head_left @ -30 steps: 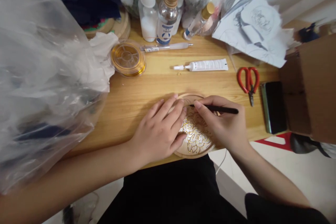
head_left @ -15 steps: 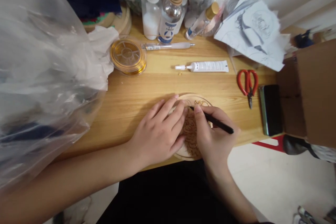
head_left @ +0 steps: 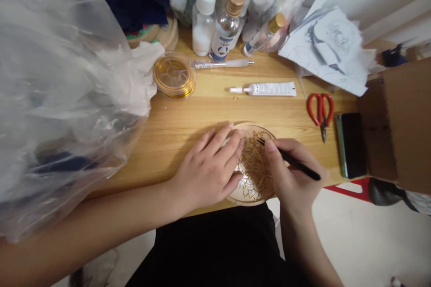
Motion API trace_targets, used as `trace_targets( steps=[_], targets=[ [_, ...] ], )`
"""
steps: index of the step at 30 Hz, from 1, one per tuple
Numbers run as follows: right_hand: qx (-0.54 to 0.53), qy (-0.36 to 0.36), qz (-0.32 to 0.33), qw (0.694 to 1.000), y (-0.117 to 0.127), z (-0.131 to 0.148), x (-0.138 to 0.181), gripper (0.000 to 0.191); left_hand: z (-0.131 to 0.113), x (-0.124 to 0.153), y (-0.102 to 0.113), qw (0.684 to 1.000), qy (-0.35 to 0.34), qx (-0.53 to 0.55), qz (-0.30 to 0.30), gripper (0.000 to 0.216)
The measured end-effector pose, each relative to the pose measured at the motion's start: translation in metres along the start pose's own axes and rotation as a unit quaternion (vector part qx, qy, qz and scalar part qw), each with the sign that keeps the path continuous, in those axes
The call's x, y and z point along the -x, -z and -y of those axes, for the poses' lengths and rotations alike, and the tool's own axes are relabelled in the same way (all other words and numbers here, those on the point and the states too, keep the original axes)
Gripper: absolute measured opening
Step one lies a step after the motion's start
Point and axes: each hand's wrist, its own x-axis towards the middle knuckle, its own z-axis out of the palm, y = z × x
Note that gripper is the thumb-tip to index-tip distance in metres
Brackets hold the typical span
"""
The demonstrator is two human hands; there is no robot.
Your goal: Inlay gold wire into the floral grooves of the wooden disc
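Observation:
A round wooden disc [head_left: 251, 195] with a gold wire flower pattern [head_left: 253, 163] lies at the near edge of the wooden table [head_left: 188, 116]. My left hand [head_left: 210, 168] rests flat on the disc's left side, fingers stretched out and pressing it down. My right hand [head_left: 289, 175] is closed on a thin black tool [head_left: 296, 165], held like a pen, with its tip touching the gold wire near the disc's upper right.
A gold wire spool [head_left: 174, 75], white glue tube [head_left: 266, 89], white pen [head_left: 224, 64] and several bottles [head_left: 227, 24] stand behind. Red snips [head_left: 320, 110] and a dark phone [head_left: 352, 143] lie right, beside a cardboard box [head_left: 400, 121]. A large plastic bag [head_left: 57, 94] fills the left.
My right hand shifted a little to the right with the black tool, uncovering more of the gold pattern. The left hand stays on the disc.

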Motion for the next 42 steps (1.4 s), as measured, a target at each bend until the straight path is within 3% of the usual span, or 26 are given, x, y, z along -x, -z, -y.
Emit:
trace_targets(
  steps=[3, 12, 20, 26, 33, 42],
  targets=[
    [-0.012, 0.018, 0.041, 0.999, -0.002, -0.003, -0.001, 0.004, 0.000, 0.001, -0.001, 1.000, 0.002, 0.001, -0.004, 0.050],
    [-0.021, 0.069, 0.061, 0.996, -0.010, -0.004, -0.007, 0.005, 0.000, 0.001, -0.001, 1.000, 0.004, -0.008, 0.001, 0.051],
    [-0.007, 0.048, 0.025, 0.998, -0.016, 0.001, -0.001, 0.005, 0.001, 0.001, -0.001, 1.000, 0.005, -0.010, -0.002, 0.051],
    [0.040, 0.085, -0.001, 0.996, -0.019, 0.005, 0.004, 0.006, 0.000, 0.001, -0.002, 1.000, 0.001, -0.003, -0.005, 0.049],
    [-0.029, 0.027, 0.022, 0.999, -0.010, -0.003, 0.001, 0.003, 0.000, 0.000, 0.001, 1.000, -0.002, -0.009, 0.002, 0.051],
    [-0.057, 0.032, 0.034, 0.997, -0.009, -0.009, 0.000, 0.003, 0.000, 0.000, 0.002, 1.000, -0.003, -0.010, 0.002, 0.050]
  ],
)
